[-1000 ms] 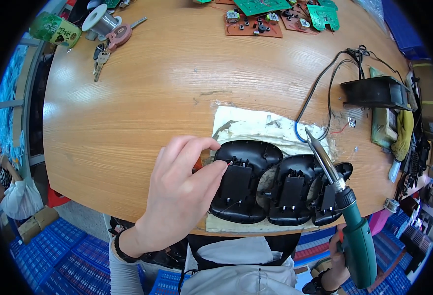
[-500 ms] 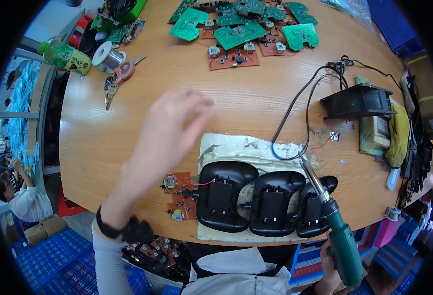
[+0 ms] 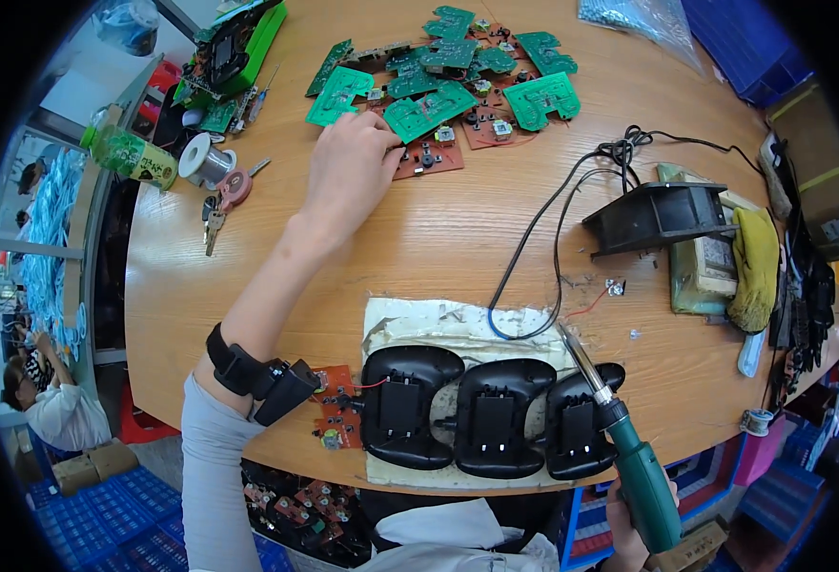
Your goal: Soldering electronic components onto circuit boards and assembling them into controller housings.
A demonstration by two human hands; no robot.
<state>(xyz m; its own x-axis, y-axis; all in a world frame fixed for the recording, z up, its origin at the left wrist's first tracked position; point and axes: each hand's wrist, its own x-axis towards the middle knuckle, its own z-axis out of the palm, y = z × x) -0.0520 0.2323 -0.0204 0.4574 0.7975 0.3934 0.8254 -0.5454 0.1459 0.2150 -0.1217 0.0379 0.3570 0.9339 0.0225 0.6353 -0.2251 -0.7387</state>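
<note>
My left hand [image 3: 351,172] reaches to the far pile, its fingers bent and closed at the left edge of an orange-brown circuit board [image 3: 431,160]; the fingertips are partly hidden. Green circuit boards [image 3: 429,111] lie over and beside it. My right hand [image 3: 626,520], low at the right, is wrapped round the green handle of a soldering iron [image 3: 641,467], whose metal tip points up and left. By the iron, three black game controller shells [image 3: 410,405] lie in a row on a worn white pad [image 3: 410,319]. A red wire joins the leftmost shell to another orange-brown board [image 3: 336,419].
A solder spool [image 3: 207,164], keys [image 3: 214,221] and a green-labelled bottle [image 3: 129,155] stand at the left. A black fan [image 3: 663,217], a looped cable [image 3: 505,276] and a yellow cloth [image 3: 755,259] are at the right. A person [image 3: 62,405] sits beyond the far left.
My left hand has moved away from me to the circuit board pile and its fingers have closed at a board's edge. The view has shifted slightly. My right hand keeps the soldering iron.
</note>
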